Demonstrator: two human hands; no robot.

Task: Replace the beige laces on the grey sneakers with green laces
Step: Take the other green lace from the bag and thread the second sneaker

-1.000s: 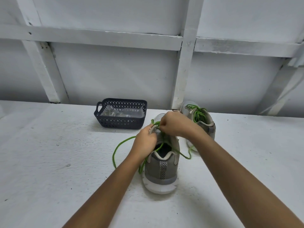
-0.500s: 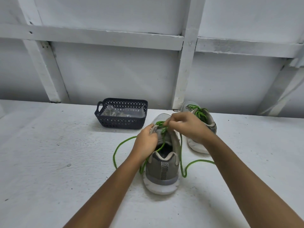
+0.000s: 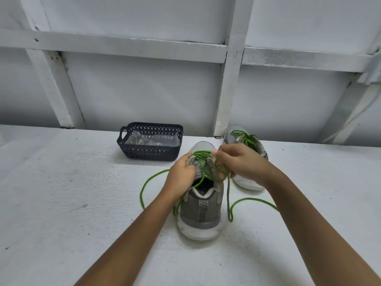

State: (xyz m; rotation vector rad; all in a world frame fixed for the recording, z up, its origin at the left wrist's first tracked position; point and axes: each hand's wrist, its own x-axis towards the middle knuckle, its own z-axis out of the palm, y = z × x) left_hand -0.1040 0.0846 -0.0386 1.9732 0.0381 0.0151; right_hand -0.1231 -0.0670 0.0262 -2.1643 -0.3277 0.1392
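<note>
I am looking down at a grey sneaker standing heel toward me, my left hand gripping its left eyelet edge and my right hand pinching the green lace just above its right eyelets. The lace's loose ends are trailing beside this sneaker on both sides. A second sneaker, laced green, is sitting behind it to the right.

Bare tabletop lies open near left and far right. Loose green lace loops flank the near sneaker; a dark basket and second sneaker crowd its far side, before the wall.
</note>
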